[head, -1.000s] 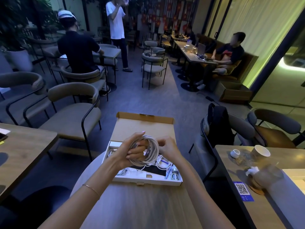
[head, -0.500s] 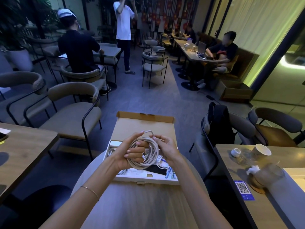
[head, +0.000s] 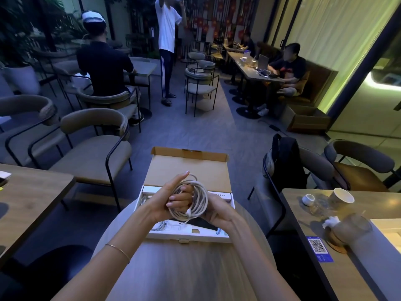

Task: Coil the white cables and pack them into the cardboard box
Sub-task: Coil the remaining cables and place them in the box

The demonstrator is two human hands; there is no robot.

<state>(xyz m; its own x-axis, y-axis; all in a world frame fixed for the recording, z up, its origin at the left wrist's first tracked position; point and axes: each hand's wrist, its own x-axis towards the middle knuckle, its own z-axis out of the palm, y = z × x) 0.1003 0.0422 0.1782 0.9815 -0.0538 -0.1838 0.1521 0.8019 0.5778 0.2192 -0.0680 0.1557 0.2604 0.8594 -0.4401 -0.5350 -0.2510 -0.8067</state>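
Note:
A coil of white cable [head: 196, 199] hangs above the open cardboard box [head: 188, 165] at the far edge of the round table. My left hand [head: 171, 198] has its fingers through the coil and grips it from the left. Under the coil's right side, my right hand [head: 217, 213] holds it from below. One white plug end [head: 188, 212] sticks out at the coil's lower edge. More white cables [head: 145, 198] lie in the box's white tray, partly hidden by my hands.
The box lid [head: 186, 168] stands open away from me. A table on the right carries a cup [head: 342, 196], glasses and a QR card [head: 318, 248]. A chair with a black backpack [head: 286, 164] stands right of the box, other chairs to the left. People sit and stand further back.
The coil has dropped slightly and turned, and my right hand has slid from the coil's upper right to beneath it. My left hand keeps its grip.

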